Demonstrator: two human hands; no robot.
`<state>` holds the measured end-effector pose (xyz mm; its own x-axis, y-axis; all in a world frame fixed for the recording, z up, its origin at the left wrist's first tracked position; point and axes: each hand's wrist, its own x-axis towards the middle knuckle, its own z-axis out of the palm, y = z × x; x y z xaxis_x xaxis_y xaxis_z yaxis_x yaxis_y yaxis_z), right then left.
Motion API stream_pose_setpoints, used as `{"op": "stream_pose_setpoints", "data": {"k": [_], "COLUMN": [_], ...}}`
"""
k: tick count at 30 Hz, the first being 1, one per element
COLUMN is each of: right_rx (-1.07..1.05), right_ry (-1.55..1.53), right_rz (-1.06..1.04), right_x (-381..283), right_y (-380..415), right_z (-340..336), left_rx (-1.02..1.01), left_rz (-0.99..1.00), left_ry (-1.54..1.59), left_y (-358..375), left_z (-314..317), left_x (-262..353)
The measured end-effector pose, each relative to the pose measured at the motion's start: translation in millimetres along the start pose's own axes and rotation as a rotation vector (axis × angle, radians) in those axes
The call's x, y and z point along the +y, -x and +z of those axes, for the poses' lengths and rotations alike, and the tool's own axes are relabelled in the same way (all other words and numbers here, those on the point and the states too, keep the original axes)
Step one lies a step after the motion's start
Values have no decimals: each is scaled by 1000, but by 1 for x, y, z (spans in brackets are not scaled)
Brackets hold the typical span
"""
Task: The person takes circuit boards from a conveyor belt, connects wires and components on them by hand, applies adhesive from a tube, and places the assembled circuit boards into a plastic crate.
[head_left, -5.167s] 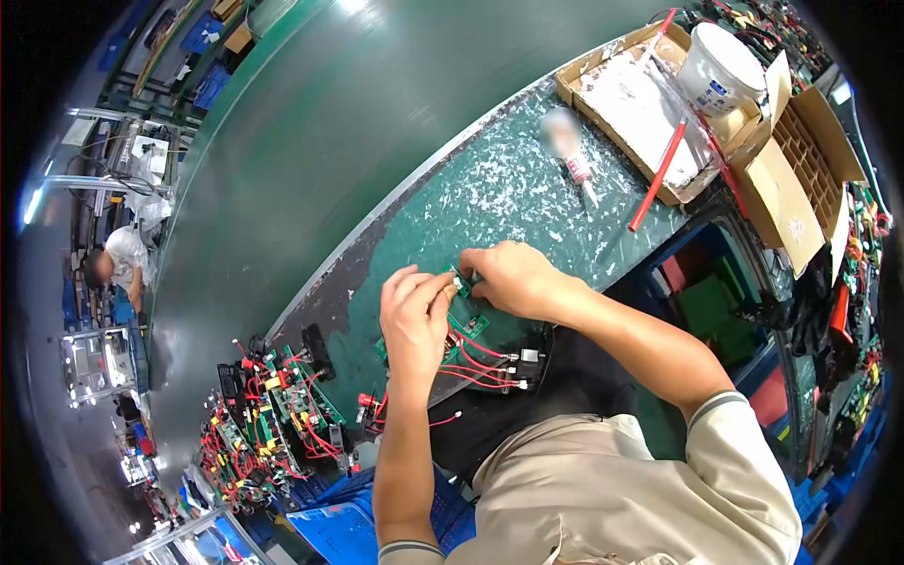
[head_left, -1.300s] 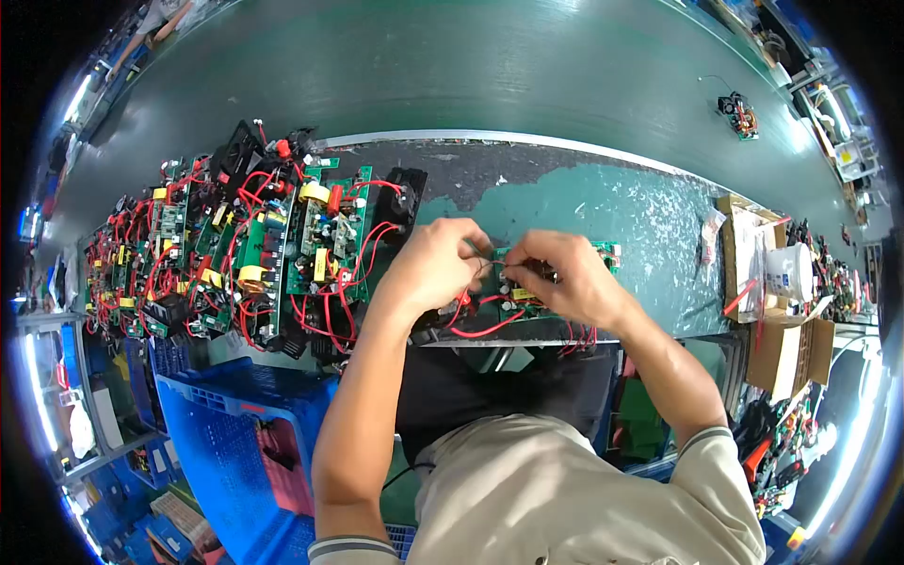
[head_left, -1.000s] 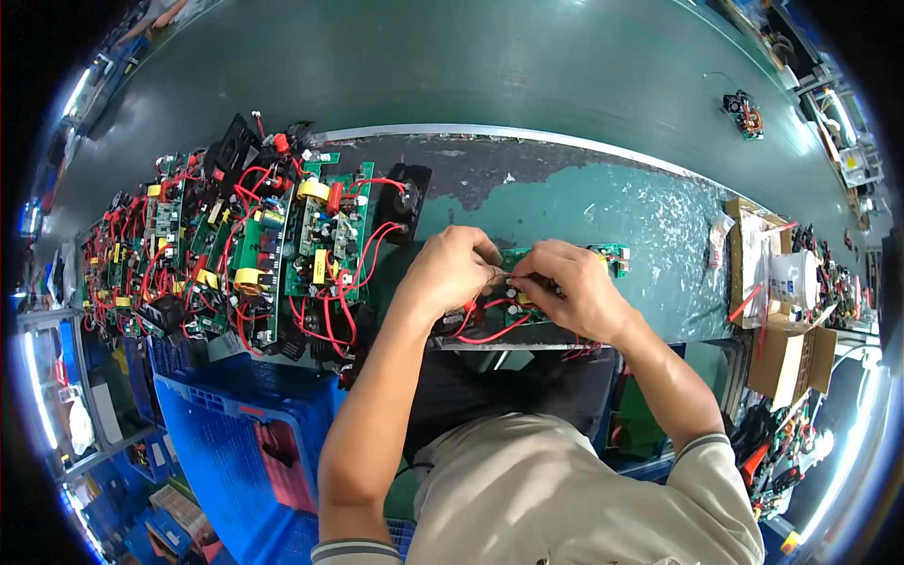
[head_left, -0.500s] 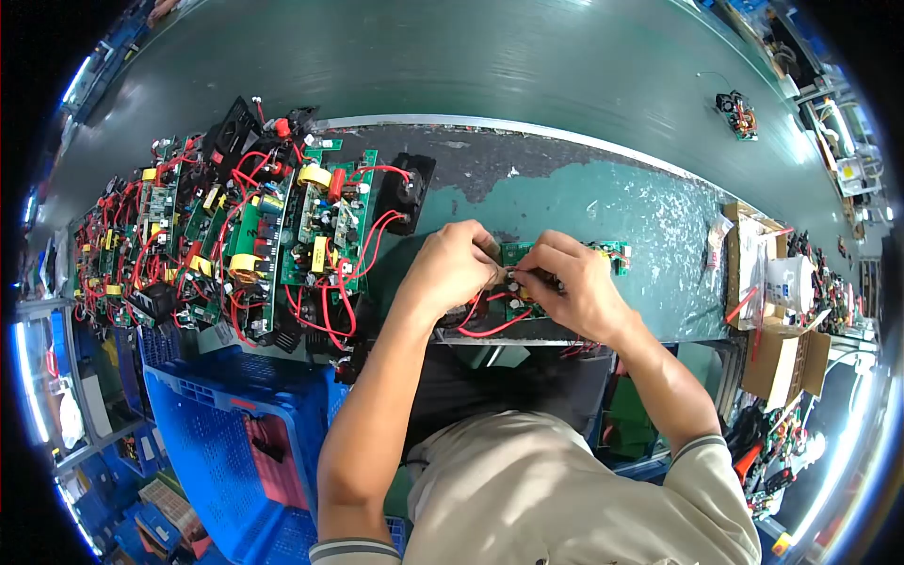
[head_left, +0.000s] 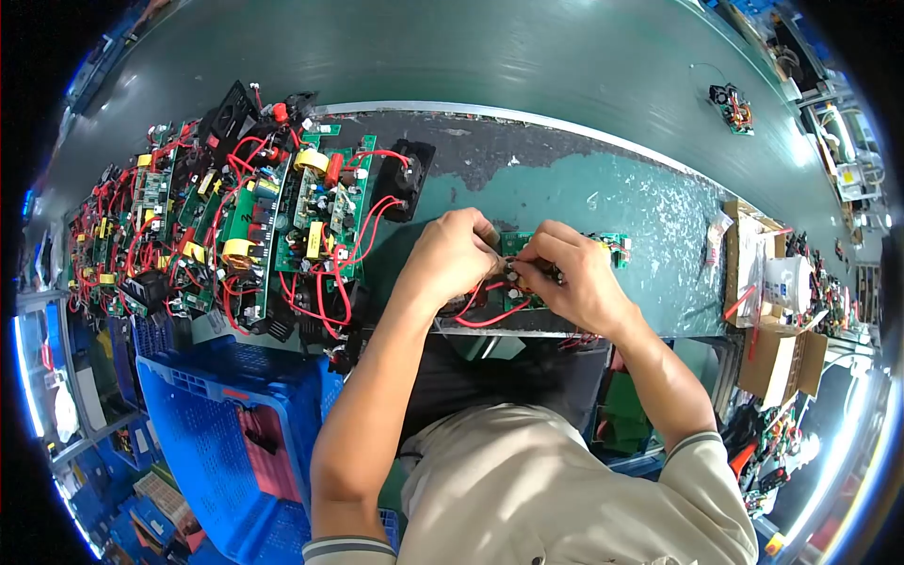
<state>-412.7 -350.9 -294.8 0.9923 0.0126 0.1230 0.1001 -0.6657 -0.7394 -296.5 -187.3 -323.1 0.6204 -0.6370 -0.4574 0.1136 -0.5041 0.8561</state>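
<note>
A green circuit board (head_left: 619, 248) lies on the bench in front of me, largely covered by my hands. My left hand (head_left: 454, 252) is at the board's left end, with thumb and fingers pinched together. Just to its right, my right hand (head_left: 576, 282) is closed over the middle of the board, its fingertips nearly meeting the left ones. Whatever the fingertips grip is too small and hidden to make out. A thick red wire (head_left: 494, 321) loops out from the board below my hands, toward the bench's front edge.
Many wired circuit boards (head_left: 247, 221) crowd the bench at left. A blue crate (head_left: 226, 386) stands below them. An open cardboard box (head_left: 744, 250) holding a white container (head_left: 789, 282) is at right. Beyond a metal edge runs a green surface carrying a small fan assembly (head_left: 732, 108).
The whole view has shifted slightly, with the bench items sitting a little higher. Both hands keep nearly the same pinched pose over the board.
</note>
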Motion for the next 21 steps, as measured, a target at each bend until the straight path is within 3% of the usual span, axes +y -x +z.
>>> {"op": "stream_pose_setpoints", "data": {"k": [21], "right_rx": [102], "right_ry": [32], "right_rz": [-71], "right_x": [4], "right_y": [1], "right_z": [4], "left_rx": [7], "left_rz": [7], "left_ry": [4], "left_y": [-3], "left_z": [-1], "left_x": [-3]}}
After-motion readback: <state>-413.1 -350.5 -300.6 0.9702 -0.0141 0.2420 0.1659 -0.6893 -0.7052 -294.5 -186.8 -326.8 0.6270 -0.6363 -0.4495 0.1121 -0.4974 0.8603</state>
